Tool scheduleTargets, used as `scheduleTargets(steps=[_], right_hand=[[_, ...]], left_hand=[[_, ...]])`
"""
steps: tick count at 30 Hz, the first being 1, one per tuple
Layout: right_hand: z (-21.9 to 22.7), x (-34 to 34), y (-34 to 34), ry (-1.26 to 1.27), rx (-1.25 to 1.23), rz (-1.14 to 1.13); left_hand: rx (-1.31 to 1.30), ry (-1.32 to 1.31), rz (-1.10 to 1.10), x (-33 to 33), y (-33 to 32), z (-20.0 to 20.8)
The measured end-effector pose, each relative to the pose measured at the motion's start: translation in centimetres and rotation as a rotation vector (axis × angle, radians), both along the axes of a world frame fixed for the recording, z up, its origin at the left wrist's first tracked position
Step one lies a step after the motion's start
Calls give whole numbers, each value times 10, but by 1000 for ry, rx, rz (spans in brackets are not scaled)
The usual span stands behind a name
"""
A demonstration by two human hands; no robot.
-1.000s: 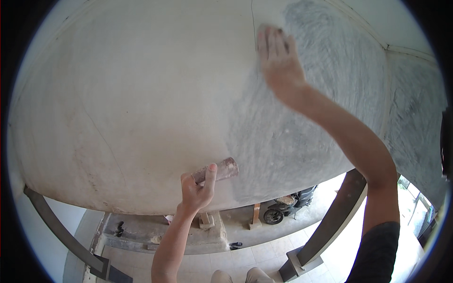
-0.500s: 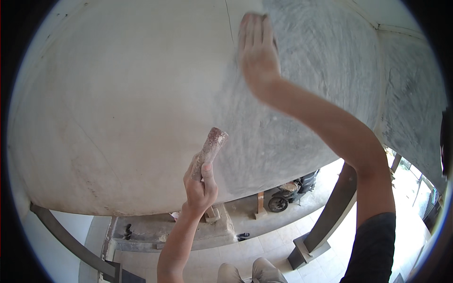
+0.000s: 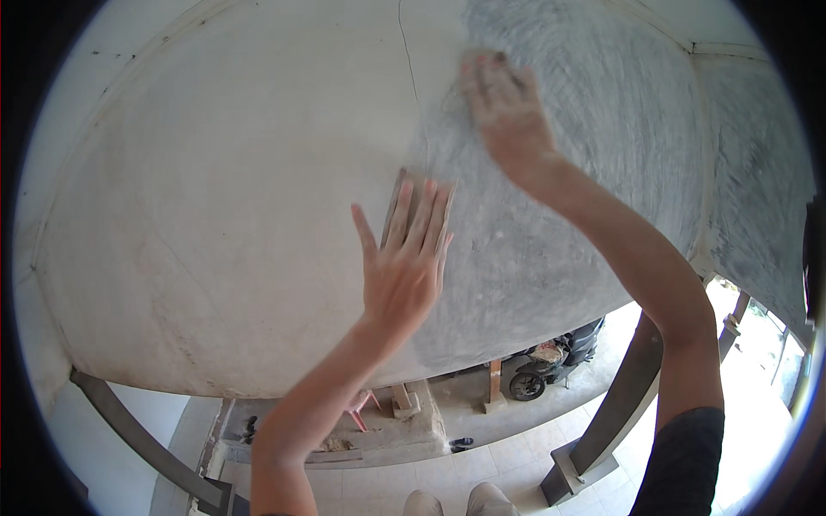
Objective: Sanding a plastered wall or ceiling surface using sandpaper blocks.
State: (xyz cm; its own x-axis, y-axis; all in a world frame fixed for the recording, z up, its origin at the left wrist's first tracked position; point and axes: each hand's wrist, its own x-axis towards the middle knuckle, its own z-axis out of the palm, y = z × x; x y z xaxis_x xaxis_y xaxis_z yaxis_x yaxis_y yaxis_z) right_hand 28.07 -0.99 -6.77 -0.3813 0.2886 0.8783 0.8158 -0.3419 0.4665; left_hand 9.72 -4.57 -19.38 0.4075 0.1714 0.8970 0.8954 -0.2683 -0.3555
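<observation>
My left hand (image 3: pixel 400 275) presses a folded piece of sandpaper (image 3: pixel 416 198) against the wall, fingers straight over it and thumb spread to the left. The sheet is dusty brown-grey; its edges show past the fingers. Higher and to the right, my right hand (image 3: pixel 509 116) is laid against the wall with its fingers stretched out, blurred by motion. Something dark shows at its fingertips, too smeared to name. Both hands are near the border on the wall (image 3: pixel 258 189) between a smooth pale area and a grey, swirl-marked area (image 3: pixel 594 146). A thin crack runs down from the top.
Below the wall's lower edge are a parked motorbike (image 3: pixel 551 361), wooden posts (image 3: pixel 495 383), a red plastic chair (image 3: pixel 361 408) and dark footwear (image 3: pixel 461 445) on the floor. Grey slanting beams (image 3: pixel 607 417) stand at right and left. My knees (image 3: pixel 456 503) show at the bottom.
My left hand has risen and turned from gripping the curled sandpaper upright to pressing it flat on the wall. The right hand has slid down and to the right along the wall.
</observation>
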Motion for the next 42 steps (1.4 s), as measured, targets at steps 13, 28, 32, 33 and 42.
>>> scheduleTargets(steps=[13, 28, 32, 33, 42], right_hand=[[-14, 102, 20, 277, -8, 908], [1, -29, 11, 74, 47, 98], [40, -61, -7, 205, 84, -92], [40, -66, -10, 250, 46, -167], [31, -60, -29, 75, -14, -203]], left_hand=[[312, 304, 259, 27, 57, 85], [381, 129, 315, -57, 34, 137], [455, -66, 222, -85, 50, 147], [452, -72, 222, -85, 51, 146], [405, -125, 140, -87, 41, 145]])
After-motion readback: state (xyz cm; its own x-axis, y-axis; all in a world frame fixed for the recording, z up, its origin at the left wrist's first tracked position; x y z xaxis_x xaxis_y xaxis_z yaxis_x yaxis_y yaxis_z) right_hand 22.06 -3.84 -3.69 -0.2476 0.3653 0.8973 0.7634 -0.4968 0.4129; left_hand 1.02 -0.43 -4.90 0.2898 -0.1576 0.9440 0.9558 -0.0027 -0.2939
